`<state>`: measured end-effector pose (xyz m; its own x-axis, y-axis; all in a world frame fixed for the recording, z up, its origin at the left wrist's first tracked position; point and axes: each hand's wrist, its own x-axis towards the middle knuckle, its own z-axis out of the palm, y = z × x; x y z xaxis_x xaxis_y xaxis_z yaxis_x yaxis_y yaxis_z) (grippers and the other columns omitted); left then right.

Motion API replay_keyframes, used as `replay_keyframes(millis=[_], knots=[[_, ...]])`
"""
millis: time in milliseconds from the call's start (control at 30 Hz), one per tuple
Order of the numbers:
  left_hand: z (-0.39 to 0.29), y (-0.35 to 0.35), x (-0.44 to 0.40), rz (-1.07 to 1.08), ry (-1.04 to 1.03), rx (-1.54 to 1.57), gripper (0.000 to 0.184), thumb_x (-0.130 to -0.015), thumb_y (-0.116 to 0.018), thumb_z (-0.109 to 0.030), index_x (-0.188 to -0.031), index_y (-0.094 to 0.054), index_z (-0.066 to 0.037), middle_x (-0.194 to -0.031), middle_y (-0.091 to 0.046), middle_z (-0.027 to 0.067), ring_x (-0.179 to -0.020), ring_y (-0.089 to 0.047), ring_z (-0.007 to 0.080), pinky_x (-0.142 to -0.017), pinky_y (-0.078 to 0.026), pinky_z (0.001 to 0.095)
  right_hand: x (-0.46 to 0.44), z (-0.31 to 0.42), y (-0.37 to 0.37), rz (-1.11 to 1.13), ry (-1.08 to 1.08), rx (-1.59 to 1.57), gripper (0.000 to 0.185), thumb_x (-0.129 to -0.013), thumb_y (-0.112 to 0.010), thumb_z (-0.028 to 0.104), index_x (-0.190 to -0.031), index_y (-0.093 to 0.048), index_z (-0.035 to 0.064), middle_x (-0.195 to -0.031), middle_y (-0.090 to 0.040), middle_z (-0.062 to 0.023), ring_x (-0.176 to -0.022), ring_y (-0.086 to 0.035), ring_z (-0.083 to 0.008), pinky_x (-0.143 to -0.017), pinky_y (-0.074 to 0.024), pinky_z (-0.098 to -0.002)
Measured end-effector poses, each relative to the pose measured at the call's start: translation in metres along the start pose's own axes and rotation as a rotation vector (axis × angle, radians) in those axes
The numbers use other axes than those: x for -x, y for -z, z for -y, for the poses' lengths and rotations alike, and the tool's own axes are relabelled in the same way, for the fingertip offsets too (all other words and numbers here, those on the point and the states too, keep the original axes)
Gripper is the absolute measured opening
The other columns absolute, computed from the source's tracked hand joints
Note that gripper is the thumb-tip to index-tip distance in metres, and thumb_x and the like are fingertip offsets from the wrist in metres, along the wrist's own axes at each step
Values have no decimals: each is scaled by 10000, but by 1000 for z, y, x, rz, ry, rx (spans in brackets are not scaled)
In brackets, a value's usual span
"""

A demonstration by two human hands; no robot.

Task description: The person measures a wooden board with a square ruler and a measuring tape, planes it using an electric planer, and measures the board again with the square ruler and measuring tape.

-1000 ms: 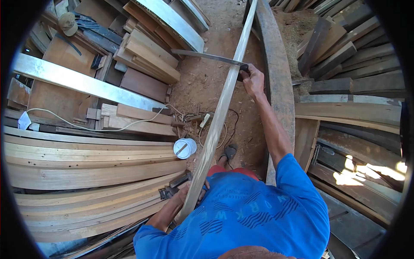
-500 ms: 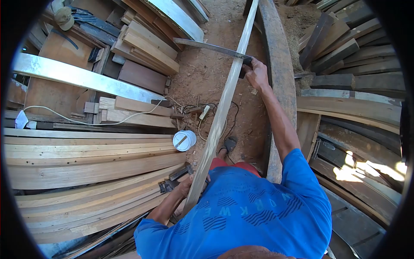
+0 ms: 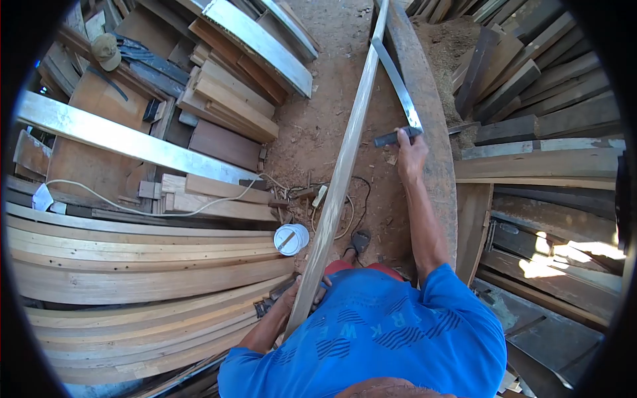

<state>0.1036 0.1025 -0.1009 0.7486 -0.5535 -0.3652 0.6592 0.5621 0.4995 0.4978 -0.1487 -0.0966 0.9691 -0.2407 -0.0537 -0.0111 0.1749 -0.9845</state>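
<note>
A metal square (image 3: 396, 81) with a dark stock is in my right hand (image 3: 412, 154), its fingers wrapped round the corner where blade and stock meet. The blade points away from me, its far end at the edge of a long, narrow wooden board (image 3: 346, 158). That board runs from beside my body to the top of the view. Near its close end my left hand (image 3: 292, 294) grips it from the side, some fingers hidden beneath. The stock stands a little right of the board, apart from it.
Curved planks (image 3: 152, 272) are stacked at the left, next to a white bucket (image 3: 291, 239). A thick weathered beam (image 3: 434, 126) runs along the right. Cables and a power strip (image 3: 320, 197) lie on the ground. More timber (image 3: 544, 162) is piled at far right.
My right hand has drawn back towards me and turned the square. Its blade, earlier lying across the board and pointing left, now points away from me. My left hand still holds the board.
</note>
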Motion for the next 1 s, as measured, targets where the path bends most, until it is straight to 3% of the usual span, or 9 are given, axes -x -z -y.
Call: replay_keyframes(millis=[167, 300, 433, 533, 667, 767, 867, 900, 1000], knots=[[-29, 1, -39, 5, -22, 66, 952, -802, -543, -852, -1257, -515, -15, -731, -564, 61, -581, -571, 158, -479, -495, 296, 29, 23, 21, 54, 0, -239, 103, -1003, -640, 158, -1054, -614, 73, -936, -640, -11, -825, -645, -119, -730, -601, -318], [-55, 25, -82, 67, 61, 149, 854, -842, -497, -841, -1207, -544, -70, -727, -562, 50, -600, -566, 173, -480, -473, 312, 50, 60, 44, 61, 58, -124, 193, -980, -674, 192, -1034, -618, 14, -856, -637, -28, -716, -632, -104, -655, -586, -281], [-102, -21, -105, -29, -10, 17, 821, -865, -464, -838, -1124, -574, -66, -713, -555, 37, -576, -546, 174, -501, -454, 341, 77, 87, 70, 117, 135, -68, 220, -967, -705, 221, -993, -608, 25, -815, -631, -16, -696, -623, -96, -640, -567, -270], [-129, -39, -134, 35, -30, 6, 752, -895, -502, -781, -1102, -579, -62, -747, -563, 33, -619, -557, 177, -546, -475, 342, 96, 102, 79, 146, 126, -48, 241, -956, -725, 231, -967, -593, 28, -804, -640, -23, -687, -620, -96, -631, -564, -275], [-144, -48, -194, 279, -37, 249, 636, -917, -584, -650, -1111, -603, -45, -844, -604, 42, -739, -594, 185, -633, -500, 347, 121, 136, 87, 207, 108, 83, 263, -942, -741, 213, -982, -588, 4, -807, -660, -51, -701, -626, -110, -626, -555, -292], [-137, -104, -233, 406, -144, 298, 545, -933, -627, -521, -1157, -603, -24, -968, -652, 80, -878, -635, 207, -756, -543, 350, 139, 162, 90, 242, 138, 154, 284, -938, -744, 204, -1024, -605, -28, -807, -673, -68, -712, -638, -134, -636, -541, -313], [-127, -194, -234, 255, -290, 89, 478, -971, -630, -395, -1207, -572, 17, -1033, -643, 119, -969, -640, 232, -885, -579, 369, 148, 180, 92, 197, 234, 185, 306, -928, -755, 213, -1041, -613, -34, -828, -699, -101, -731, -656, -146, -651, -546, -328], [-123, -200, -243, 293, -289, 114, 476, -970, -632, -395, -1202, -574, 16, -1036, -645, 125, -975, -642, 237, -898, -578, 378, 151, 186, 92, 153, 301, 264, 254, -937, -726, 191, -1007, -634, -36, -891, -731, -123, -773, -689, -199, -711, -555, -361], [-123, -216, -274, 416, -289, 189, 468, -968, -638, -395, -1186, -582, 15, -1044, -650, 142, -993, -649, 255, -939, -575, 403, 177, 231, 117, 64, 720, 676, 212, -957, -674, 171, -1007, -671, -35, -959, -747, -129, -862, -715, -260, -796, -549, -383]])
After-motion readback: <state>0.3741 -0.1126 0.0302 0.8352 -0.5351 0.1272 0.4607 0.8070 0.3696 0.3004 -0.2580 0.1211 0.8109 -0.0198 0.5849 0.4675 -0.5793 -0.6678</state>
